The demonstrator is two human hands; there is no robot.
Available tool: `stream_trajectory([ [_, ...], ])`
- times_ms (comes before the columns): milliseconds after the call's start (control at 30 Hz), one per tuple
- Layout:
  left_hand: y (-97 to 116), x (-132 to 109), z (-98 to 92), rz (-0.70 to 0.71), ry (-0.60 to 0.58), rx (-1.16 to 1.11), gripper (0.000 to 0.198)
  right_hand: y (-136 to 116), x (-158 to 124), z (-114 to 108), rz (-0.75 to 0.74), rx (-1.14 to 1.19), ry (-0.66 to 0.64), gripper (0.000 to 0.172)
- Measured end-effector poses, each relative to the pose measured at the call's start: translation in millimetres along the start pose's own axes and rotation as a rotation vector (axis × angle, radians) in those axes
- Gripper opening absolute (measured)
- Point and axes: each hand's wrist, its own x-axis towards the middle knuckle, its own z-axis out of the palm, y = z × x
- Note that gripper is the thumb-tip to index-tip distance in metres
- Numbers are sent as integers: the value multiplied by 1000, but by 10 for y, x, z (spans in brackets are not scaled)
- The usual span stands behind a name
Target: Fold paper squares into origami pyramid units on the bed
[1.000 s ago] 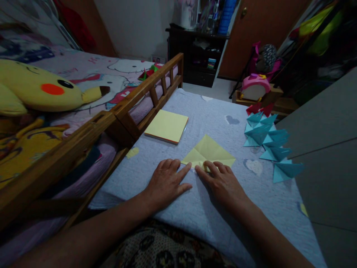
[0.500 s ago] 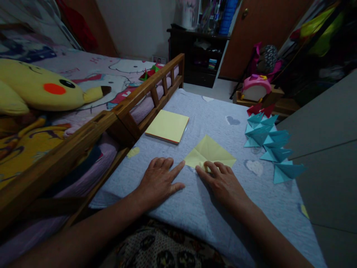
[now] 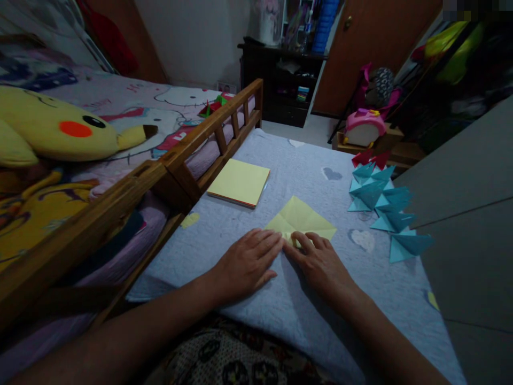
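Observation:
A creased sheet of yellow origami paper (image 3: 302, 214) lies on the cloth-covered surface, its far corner pointing away from me. My left hand (image 3: 248, 262) rests flat with fingers stretched out, their tips on the paper's near left edge. Beside it, my right hand (image 3: 320, 267) bends its fingers over the near edge and pinches the paper there between thumb and fingers. Part of that edge is hidden beneath both hands. Farther left is a square stack of origami paper (image 3: 239, 182) with a yellow sheet on top.
Several folded blue paper pieces (image 3: 368, 195) and red ones (image 3: 371, 159) stand along the right side. A wooden bed rail (image 3: 216, 123) borders the left, with a yellow plush toy (image 3: 52, 125) on the bed behind it. A pale cabinet (image 3: 473, 230) rises at the right.
My left hand has moved right onto the paper's near left edge, its fingers now together beside the right hand. The right hand stays nearly where it was; the whole view has shifted slightly.

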Motion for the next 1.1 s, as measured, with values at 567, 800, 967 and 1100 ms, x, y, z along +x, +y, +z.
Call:
stream_trajectory([
  [567, 38, 209, 148, -53, -146, -90, 72, 5, -115, 44, 45, 4, 22, 49],
  [800, 30, 203, 156, -44, -188, -45, 73, 141, -189, 42, 115, 7, -33, 54],
  [967, 32, 195, 162, -47, -208, -23, 74, 251, -240, 64, 152, -22, -32, 56],
  [1100, 22, 194, 168, -24, -211, -14, 71, 277, -285, 76, 167, -25, -32, 57],
])
